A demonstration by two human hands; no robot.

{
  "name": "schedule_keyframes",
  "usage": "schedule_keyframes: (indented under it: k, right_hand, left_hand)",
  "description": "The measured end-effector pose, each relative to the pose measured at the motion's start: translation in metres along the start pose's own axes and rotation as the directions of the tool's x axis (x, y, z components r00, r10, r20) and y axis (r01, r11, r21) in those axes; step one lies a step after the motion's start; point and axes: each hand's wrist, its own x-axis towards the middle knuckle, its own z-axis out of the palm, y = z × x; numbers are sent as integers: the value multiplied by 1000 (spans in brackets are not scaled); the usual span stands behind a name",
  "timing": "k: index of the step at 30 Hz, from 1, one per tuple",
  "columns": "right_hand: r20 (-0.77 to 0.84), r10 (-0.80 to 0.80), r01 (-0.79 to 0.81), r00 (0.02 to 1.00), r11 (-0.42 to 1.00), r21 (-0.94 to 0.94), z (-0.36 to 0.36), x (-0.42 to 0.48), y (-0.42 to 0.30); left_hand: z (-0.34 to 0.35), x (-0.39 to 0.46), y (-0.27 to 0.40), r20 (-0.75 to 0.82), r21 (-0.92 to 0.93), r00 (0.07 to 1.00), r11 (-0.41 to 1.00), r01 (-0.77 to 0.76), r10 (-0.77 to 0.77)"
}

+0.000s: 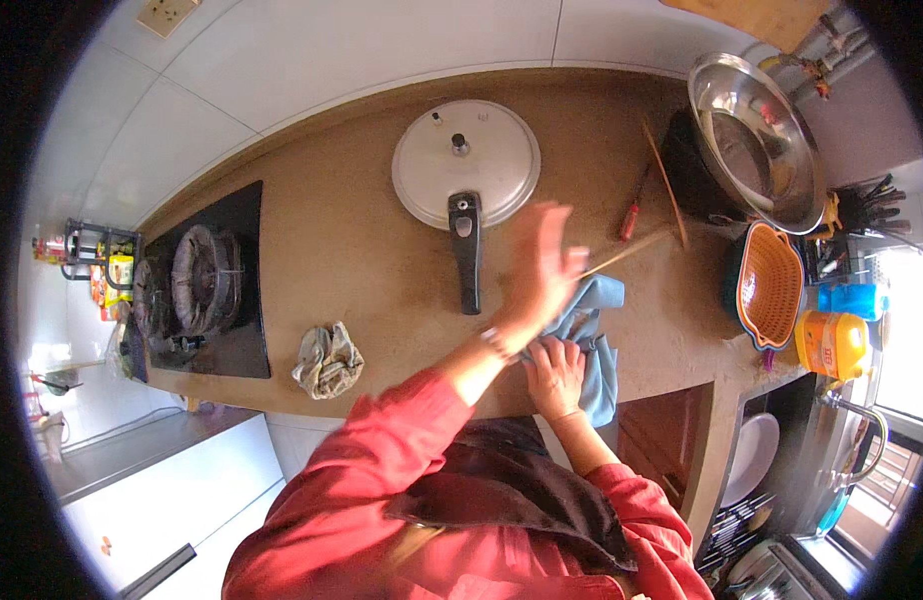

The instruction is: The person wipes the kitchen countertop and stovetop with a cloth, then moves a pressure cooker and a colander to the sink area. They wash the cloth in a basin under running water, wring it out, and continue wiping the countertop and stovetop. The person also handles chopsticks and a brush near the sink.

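Observation:
My left hand [540, 274], blurred by motion, is raised over the counter to the right of a lid handle, with thumb and fingers apart. A thin wooden stick [628, 252] runs from beside its thumb towards the back right. My right hand [557, 379] rests near the counter's front edge, its fingers curled on a blue cloth [600, 375]. Part of that cloth spreads up beneath my left hand. Behind my hands lies a round metal pressure cooker lid [499, 161], its black handle [469, 262] pointing towards me.
A red-handled screwdriver [630, 217] and another thin stick [665, 184] lie at right. Beyond them are a steel basin [795, 150], an orange plastic basket [769, 285] and a yellow jug [833, 345]. At left are a crumpled rag [328, 360] and a black cooktop [244, 322].

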Motion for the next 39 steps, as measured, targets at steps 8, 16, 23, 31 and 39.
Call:
schedule_keyframes:
  k: [8,16,23,31,39]
  right_hand:
    - [-45,-22,23,999,1000,8,-3,9,-18]
    - [-115,-9,3,993,998,-60,-6,40,46]
    - [-335,326,-258,884,938,232,-13,101,81]
    - [-556,394,-149,732,889,434,-49,25,5]
    - [-220,773,-689,595,631,355,-69,-261,-22]
  left_hand:
    - [-69,-57,-100,33,148,705,701,697,-708]
    - [-96,-40,-82,390,-414,518,357,837,-761]
    - [-153,-75,-21,478,-414,535,358,837,-697]
    - [-237,-141,59,499,-194,594,587,786,-630]
    - [-215,-146,82,858,-211,422,547,810,-295]
